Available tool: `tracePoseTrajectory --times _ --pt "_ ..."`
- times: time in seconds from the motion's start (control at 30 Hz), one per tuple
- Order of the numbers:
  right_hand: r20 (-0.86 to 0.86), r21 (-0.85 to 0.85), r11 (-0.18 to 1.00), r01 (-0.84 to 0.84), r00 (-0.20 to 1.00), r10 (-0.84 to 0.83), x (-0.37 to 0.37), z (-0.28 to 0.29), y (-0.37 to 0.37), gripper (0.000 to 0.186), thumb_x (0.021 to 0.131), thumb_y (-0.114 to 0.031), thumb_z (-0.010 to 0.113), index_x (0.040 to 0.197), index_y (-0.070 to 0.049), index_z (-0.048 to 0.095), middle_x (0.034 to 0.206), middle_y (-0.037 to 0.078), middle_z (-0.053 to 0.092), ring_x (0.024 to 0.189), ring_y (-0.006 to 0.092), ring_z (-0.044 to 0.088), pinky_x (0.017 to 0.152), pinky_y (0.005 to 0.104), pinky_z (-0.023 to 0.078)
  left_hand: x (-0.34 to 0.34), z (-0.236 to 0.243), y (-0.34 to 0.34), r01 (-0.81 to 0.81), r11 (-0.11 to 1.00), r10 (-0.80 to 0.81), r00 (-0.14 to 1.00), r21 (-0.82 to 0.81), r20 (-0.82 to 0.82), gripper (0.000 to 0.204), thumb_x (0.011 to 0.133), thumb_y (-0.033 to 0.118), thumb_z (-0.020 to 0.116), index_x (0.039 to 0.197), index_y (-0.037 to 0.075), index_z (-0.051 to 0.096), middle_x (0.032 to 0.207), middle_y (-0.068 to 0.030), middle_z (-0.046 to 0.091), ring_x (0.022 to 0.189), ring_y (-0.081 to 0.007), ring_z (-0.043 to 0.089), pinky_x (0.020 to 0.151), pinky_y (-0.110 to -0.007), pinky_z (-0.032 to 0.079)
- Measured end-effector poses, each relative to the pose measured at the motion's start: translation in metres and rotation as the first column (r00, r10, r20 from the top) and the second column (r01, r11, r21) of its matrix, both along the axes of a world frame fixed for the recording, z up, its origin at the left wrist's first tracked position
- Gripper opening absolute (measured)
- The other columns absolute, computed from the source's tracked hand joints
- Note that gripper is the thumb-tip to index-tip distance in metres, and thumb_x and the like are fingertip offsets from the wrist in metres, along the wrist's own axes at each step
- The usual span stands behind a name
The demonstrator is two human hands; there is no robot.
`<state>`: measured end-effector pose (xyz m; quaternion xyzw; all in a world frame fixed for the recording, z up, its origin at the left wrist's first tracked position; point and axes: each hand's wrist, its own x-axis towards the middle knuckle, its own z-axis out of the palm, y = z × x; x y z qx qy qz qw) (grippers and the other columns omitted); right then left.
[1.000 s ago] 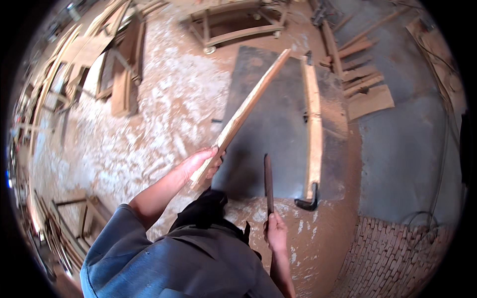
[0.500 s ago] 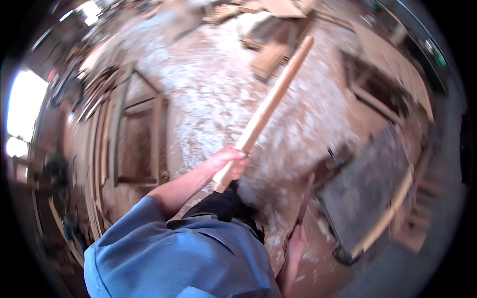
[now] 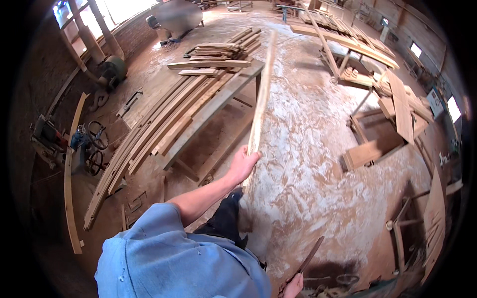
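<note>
My left hand (image 3: 243,165) is closed around the lower part of a long pale wooden strip (image 3: 264,92). The strip points up and away in front of me, over the dusty floor. Low at my right side, my right hand (image 3: 293,286) grips a thin, dark, straight bar (image 3: 311,255). Its kind cannot be made out, and part of it is hidden by the hand. Nearest to the held strip, on its left, a wooden trestle (image 3: 213,116) bears a stack of long wooden strips (image 3: 164,119).
Pale dust covers the floor (image 3: 308,149). At right are a wooden frame with boards (image 3: 372,149) and a rack of planks (image 3: 348,37). Machinery with handwheels (image 3: 94,141) stands at left. A rounded machine (image 3: 179,20) is at the back, and another wooden frame (image 3: 400,233) is at lower right.
My view has swung left and up, bringing the strip stack closer to the middle. The strip in my left hand now stands more upright. Both hands keep their hold.
</note>
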<state>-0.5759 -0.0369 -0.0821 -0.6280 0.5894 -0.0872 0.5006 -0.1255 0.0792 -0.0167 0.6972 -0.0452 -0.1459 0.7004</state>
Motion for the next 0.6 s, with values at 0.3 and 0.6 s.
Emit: tracePoseTrajectory --times 0.3,0.6 --pt "0.039 0.275 0.951 0.144 0.986 -0.16 0.148 -0.048 0.01 0.038 0.102 -0.044 0.044 0.079 -0.014 0.048 0.053 0.0 0.043 0.037 0.0119 0.039 0.033 0.0266 0.029 0.264 -0.026 0.031 -0.438 0.898 0.441 0.895 0.045 -0.07 0.043 0.084 0.035 0.061 0.103 -0.003 0.055 0.088 -0.0118 0.061 0.083 -0.0197 0.058 0.077 -0.034 0.046" --pt "-0.048 0.095 0.995 -0.038 0.998 0.042 0.282 -0.006 -0.028 0.035 0.101 -0.037 0.046 0.075 -0.014 0.047 0.057 -0.001 0.04 0.039 0.0122 0.036 0.036 0.0284 0.028 0.38 -0.084 0.049 -0.839 0.539 0.841 0.529 0.077 -0.118 0.044 0.084 0.029 0.062 0.104 -0.009 0.051 0.097 -0.0239 0.061 0.094 -0.0324 0.061 0.086 -0.041 0.046"
